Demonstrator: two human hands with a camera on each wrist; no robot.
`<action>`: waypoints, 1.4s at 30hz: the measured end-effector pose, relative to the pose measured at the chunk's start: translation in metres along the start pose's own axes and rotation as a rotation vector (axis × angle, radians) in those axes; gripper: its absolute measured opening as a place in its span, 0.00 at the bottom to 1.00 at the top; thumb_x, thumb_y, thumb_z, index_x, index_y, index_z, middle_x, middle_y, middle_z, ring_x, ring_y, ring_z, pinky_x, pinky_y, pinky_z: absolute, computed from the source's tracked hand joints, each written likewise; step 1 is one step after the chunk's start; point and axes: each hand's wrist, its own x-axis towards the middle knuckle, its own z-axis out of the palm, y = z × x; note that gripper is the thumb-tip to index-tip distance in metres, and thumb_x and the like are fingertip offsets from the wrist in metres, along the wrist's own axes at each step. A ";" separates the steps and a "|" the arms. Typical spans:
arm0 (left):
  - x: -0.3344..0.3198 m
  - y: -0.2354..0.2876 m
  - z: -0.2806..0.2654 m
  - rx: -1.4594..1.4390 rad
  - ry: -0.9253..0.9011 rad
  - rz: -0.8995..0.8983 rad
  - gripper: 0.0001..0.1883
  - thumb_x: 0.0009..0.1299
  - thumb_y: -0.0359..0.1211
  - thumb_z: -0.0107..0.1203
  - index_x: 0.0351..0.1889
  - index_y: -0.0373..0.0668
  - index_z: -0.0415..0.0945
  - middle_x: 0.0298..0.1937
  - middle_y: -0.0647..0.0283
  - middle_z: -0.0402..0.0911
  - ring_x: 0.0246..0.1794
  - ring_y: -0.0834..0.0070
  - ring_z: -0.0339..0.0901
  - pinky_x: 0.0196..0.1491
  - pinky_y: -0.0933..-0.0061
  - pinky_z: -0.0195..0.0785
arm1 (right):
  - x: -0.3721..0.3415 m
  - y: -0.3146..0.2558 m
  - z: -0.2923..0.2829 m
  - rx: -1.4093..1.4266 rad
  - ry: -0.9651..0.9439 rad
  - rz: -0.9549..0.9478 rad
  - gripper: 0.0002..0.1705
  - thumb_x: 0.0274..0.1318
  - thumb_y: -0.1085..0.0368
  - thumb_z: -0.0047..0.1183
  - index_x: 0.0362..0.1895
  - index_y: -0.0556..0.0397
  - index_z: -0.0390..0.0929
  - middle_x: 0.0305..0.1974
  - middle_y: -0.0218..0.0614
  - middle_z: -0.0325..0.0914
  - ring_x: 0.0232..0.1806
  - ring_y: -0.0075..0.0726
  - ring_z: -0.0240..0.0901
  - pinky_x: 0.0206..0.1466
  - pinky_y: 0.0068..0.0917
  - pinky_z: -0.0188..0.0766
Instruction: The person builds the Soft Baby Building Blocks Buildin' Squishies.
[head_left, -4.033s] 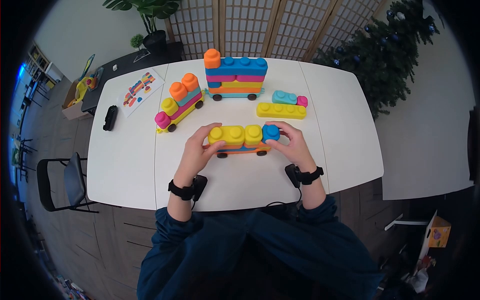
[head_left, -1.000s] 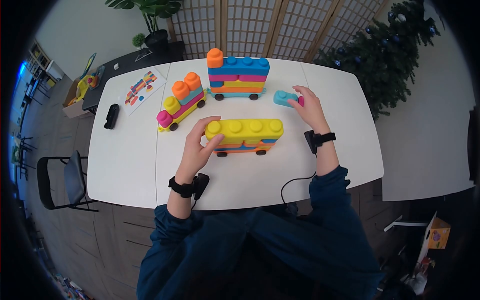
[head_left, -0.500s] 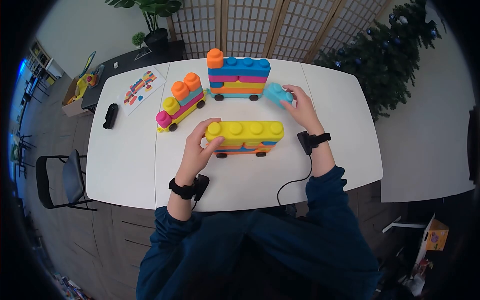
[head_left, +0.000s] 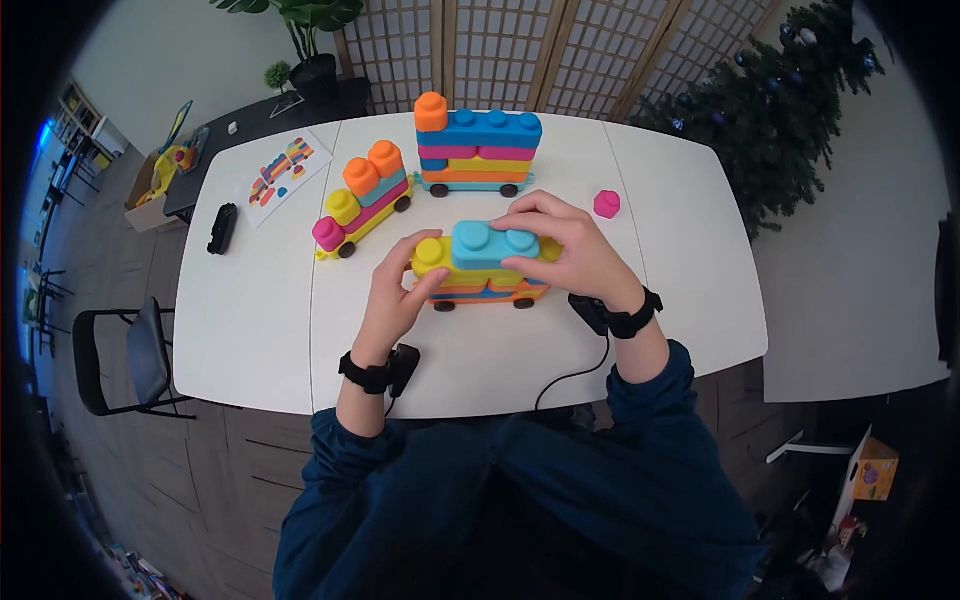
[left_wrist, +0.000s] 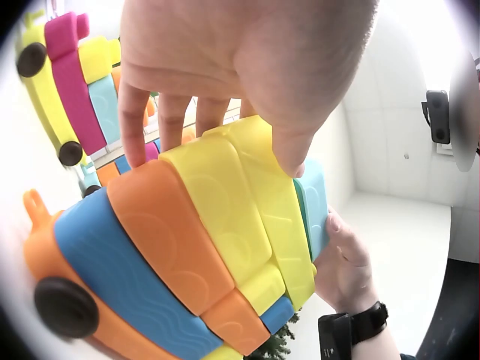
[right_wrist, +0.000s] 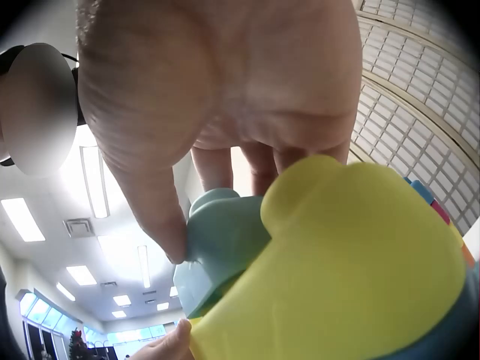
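A light-blue two-stud toy block (head_left: 485, 247) lies over the middle of a long yellow block (head_left: 428, 262), pinched between the thumb and fingers of my right hand (head_left: 580, 252). Yellow studs show at both sides of it. The yellow block tops a wheeled stack of toy blocks (left_wrist: 150, 240) in orange, blue and yellow layers. My left hand (head_left: 392, 296) grips the left end of this stack, thumb on the near side and fingers on the far side. In the right wrist view the light-blue block (right_wrist: 225, 229) sits under my thumb, behind the yellow end.
A small pink block (head_left: 607, 204) lies alone to the right. Behind stand a tall wheeled stack (head_left: 478, 155) and, to the left, a lower stepped one (head_left: 362, 205). A printed picture sheet (head_left: 285, 178) and a black object (head_left: 222, 229) lie on the table's left side.
The long yellow block came onto the stack. My right hand picked up the light-blue block beside the pink one and carried it left onto the yellow block. My left hand keeps its grip.
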 end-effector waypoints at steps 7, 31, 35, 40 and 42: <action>0.000 0.000 0.000 -0.027 -0.007 -0.035 0.24 0.70 0.33 0.65 0.63 0.39 0.74 0.56 0.55 0.82 0.54 0.65 0.79 0.59 0.67 0.71 | -0.003 0.000 0.005 -0.004 -0.022 0.044 0.22 0.51 0.69 0.69 0.53 0.53 0.84 0.49 0.36 0.75 0.53 0.39 0.76 0.58 0.31 0.74; 0.001 -0.003 0.000 -0.012 -0.018 -0.005 0.25 0.70 0.34 0.65 0.64 0.40 0.74 0.58 0.55 0.82 0.57 0.64 0.80 0.59 0.65 0.73 | -0.078 0.213 -0.048 -0.506 0.297 0.555 0.27 0.52 0.67 0.67 0.58 0.51 0.76 0.58 0.47 0.76 0.60 0.53 0.74 0.63 0.42 0.74; 0.001 -0.004 -0.001 -0.007 -0.015 -0.009 0.25 0.70 0.34 0.65 0.64 0.40 0.74 0.59 0.55 0.82 0.57 0.63 0.80 0.60 0.65 0.73 | -0.076 0.213 -0.048 -0.447 0.319 0.558 0.26 0.52 0.71 0.64 0.57 0.51 0.76 0.57 0.47 0.77 0.58 0.54 0.76 0.63 0.40 0.74; 0.001 -0.003 -0.001 -0.013 -0.009 0.003 0.25 0.70 0.34 0.65 0.64 0.40 0.74 0.58 0.55 0.82 0.57 0.64 0.80 0.59 0.65 0.73 | -0.044 0.128 -0.040 0.069 0.551 0.494 0.25 0.52 0.72 0.68 0.55 0.53 0.76 0.56 0.40 0.78 0.57 0.39 0.77 0.59 0.38 0.76; 0.002 -0.006 -0.001 -0.005 -0.025 0.002 0.25 0.70 0.34 0.65 0.64 0.40 0.74 0.58 0.55 0.82 0.57 0.64 0.80 0.59 0.65 0.73 | -0.043 0.088 -0.036 0.232 0.486 0.412 0.26 0.51 0.72 0.69 0.55 0.54 0.76 0.55 0.38 0.79 0.57 0.35 0.77 0.59 0.36 0.76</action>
